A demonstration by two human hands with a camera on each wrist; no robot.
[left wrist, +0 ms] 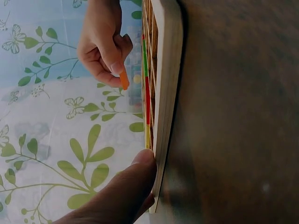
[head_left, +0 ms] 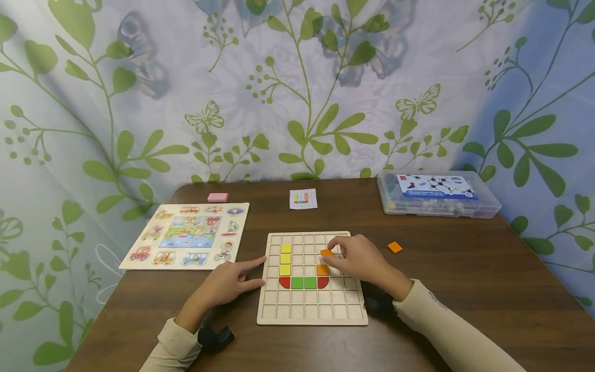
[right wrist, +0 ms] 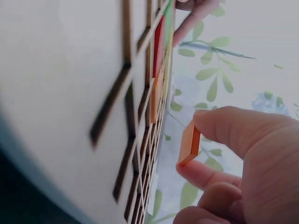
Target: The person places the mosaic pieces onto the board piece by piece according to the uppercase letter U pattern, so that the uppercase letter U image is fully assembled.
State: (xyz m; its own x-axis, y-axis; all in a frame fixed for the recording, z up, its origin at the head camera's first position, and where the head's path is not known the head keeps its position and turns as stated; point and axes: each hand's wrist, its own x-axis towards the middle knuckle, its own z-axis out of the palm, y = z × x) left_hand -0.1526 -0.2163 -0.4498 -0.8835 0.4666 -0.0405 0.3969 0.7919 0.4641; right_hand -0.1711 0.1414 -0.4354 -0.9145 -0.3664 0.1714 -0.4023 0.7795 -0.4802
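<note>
A square orange tile (right wrist: 189, 143) is pinched between the thumb and a finger of my right hand (head_left: 360, 260). The right wrist view shows it raised off the wooden grid board (head_left: 312, 312). My left hand (head_left: 224, 285) touches the board's left edge with thumb and finger stretched out. Down the board's left part runs a column of yellow tiles (head_left: 285, 258). Two green tiles (head_left: 303, 282) lie between two rounded red tiles (head_left: 322, 282) in a row below. Above the right red tile sits another orange tile (head_left: 323, 270), just below the pinched one in the head view.
A loose orange tile (head_left: 395, 247) lies right of the board. Behind the board is a small pattern card (head_left: 303, 199). The left side holds a picture puzzle (head_left: 158, 248) and a pink block (head_left: 217, 198). A clear plastic case (head_left: 439, 194) stands at back right, near the patterned curtain (head_left: 260, 129).
</note>
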